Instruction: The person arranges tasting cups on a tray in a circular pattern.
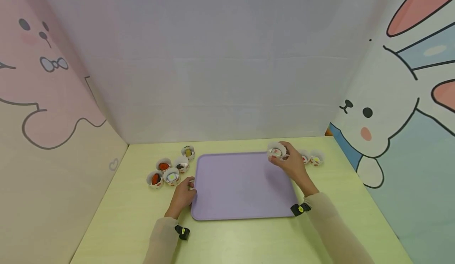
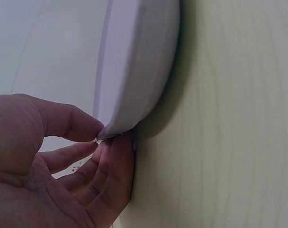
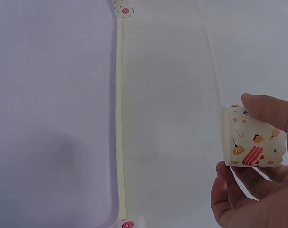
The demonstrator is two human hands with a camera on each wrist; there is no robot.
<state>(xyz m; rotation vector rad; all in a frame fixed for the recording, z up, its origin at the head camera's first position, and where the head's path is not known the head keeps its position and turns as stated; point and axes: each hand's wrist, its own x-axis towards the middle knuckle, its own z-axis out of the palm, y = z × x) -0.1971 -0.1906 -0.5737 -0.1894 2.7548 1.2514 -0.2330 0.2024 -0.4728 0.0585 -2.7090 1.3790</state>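
Observation:
A light purple tray (image 1: 241, 189) lies on the table. My left hand (image 1: 183, 196) is at its left edge; in the left wrist view, thumb and fingers pinch the tray's rim (image 2: 148, 66). Over the far right corner of the tray, my right hand (image 1: 294, 167) holds a small paper baking cup (image 1: 276, 149) with a pale pinkish-white item inside, too small to identify. The right wrist view shows this cup (image 3: 253, 137) side-on, its white wall printed with cake and flower pictures, between thumb and fingers.
Left of the tray, several paper cups (image 1: 172, 177) with orange, dark, white and yellowish contents stand in a cluster. Two more cups (image 1: 316, 158) stand right of the tray, one partly behind the right hand. A white curtain (image 1: 227, 66) hangs behind the pale table (image 1: 227, 242).

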